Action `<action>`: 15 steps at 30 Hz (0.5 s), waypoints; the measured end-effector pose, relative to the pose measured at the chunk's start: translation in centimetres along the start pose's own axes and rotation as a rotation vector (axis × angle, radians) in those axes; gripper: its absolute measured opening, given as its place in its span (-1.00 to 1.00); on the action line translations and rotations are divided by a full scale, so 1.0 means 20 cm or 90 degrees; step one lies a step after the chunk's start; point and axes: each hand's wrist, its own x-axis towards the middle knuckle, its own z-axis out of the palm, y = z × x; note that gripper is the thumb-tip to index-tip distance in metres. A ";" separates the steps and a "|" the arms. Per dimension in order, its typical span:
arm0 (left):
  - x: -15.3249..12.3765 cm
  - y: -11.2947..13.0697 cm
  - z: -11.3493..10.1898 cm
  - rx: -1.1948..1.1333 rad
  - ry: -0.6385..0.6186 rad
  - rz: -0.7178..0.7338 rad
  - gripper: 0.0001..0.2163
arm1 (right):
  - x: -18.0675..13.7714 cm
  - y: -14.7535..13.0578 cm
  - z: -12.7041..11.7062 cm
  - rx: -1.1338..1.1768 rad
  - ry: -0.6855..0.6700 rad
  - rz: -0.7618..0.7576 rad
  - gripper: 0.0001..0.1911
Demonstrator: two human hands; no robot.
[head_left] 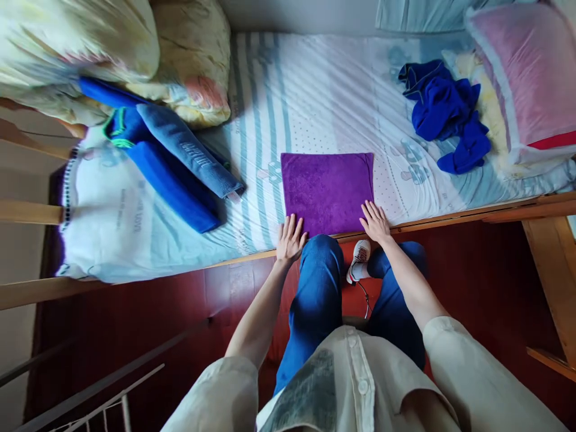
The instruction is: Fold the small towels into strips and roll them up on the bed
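A purple cloth (328,191), like a towel, lies flat as a rectangle near the bed's front edge. My left hand (291,237) rests palm down at its near left corner, fingers stretched forward and slightly apart. At the near right corner my right hand (374,221) lies flat too, its fingertips touching the cloth's right edge. Neither hand grips anything. The cloth's near edge runs close to my left knee, which hides a little of the space below it.
The bed (333,96) has a striped, patterned sheet and a wooden edge. Blue trousers (173,186) and jeans (193,150) lie at left beside a yellow quilt (193,66). A crumpled blue garment (445,111) and a pink pillow (526,72) are at right.
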 end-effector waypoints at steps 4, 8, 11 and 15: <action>-0.15 -0.11 -0.08 0.002 -0.025 -0.038 -0.35 | -0.13 0.08 -0.05 0.031 -0.021 0.041 -0.35; -0.16 -0.10 -0.16 -0.044 -0.070 -0.104 -0.36 | -0.20 0.10 -0.12 0.162 -0.063 0.120 -0.40; -0.10 -0.07 -0.26 -0.124 -0.118 -0.203 -0.42 | -0.24 0.13 -0.18 0.353 -0.038 0.256 -0.56; -0.01 -0.07 -0.39 -0.186 -0.154 -0.259 -0.45 | -0.27 0.17 -0.23 0.458 -0.003 0.369 -0.75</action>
